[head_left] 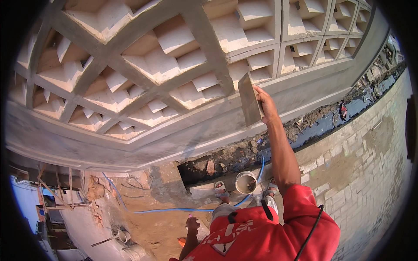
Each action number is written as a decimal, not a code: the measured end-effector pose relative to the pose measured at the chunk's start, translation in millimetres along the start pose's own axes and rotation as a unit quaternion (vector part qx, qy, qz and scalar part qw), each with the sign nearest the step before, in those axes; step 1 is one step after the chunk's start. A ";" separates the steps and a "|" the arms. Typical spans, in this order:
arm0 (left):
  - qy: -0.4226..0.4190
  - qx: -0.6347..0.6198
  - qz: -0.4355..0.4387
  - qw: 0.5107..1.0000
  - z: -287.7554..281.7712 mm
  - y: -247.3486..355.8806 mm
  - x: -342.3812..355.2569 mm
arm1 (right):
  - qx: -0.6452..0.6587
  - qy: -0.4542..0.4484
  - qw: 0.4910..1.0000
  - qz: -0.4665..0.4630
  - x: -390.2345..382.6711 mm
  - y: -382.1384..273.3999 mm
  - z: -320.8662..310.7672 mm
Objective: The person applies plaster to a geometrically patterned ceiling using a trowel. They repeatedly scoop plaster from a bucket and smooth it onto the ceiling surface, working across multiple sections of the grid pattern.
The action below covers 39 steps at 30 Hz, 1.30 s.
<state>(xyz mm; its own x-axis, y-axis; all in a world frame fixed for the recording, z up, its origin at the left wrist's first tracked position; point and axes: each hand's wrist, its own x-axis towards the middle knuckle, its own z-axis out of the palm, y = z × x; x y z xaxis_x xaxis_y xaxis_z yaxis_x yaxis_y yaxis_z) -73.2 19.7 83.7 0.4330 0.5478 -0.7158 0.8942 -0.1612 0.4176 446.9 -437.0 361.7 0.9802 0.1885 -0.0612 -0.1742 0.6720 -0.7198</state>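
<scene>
My right hand (pixel 267 104) is stretched out to the wall, its fingers closed on a plastering float (pixel 249 100). The float is a flat, grey-brown rectangular plate, held on edge by the ledge under the wall's openwork blocks; its grip is mostly hidden by my hand. The grey plastered wall (pixel 191 119) lies just beyond it, but I cannot tell whether the plate touches. Low beside my body, my left hand (pixel 192 223) has curled fingers with a small pinkish bit at their tips, too small to name. A white bucket (pixel 246 182) stands between my feet.
An open trench (pixel 200 170) with rubble and dark sheeting runs along the wall's foot. A blue hose (pixel 174 210) crosses the ground behind my feet. Paving blocks (pixel 348 174) cover the right side. Another bucket (pixel 124 235) and wooden scaffolding (pixel 58 191) stand at left.
</scene>
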 end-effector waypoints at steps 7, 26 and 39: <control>0.004 -0.279 -0.185 0.942 23.5 59.7 -47.3 | -0.068 -0.003 0.997 0.034 14.8 -10.0 -3.5; -0.021 -0.237 -0.067 0.969 37.6 70.5 -44.3 | 0.096 -0.062 0.991 -0.064 11.0 -28.4 -5.1; 0.040 -0.230 -0.119 0.965 17.4 101.1 -66.0 | 0.220 -0.086 0.970 -0.055 -42.6 29.6 15.9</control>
<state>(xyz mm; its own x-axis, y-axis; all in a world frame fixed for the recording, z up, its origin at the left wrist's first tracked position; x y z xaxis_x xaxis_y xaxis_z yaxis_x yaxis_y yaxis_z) -9.4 -47.0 163.5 0.1944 0.5886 -0.7847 0.8147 0.3486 0.4634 398.5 -413.8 354.0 0.9716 0.1897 0.1418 -0.1302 0.9280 -0.3491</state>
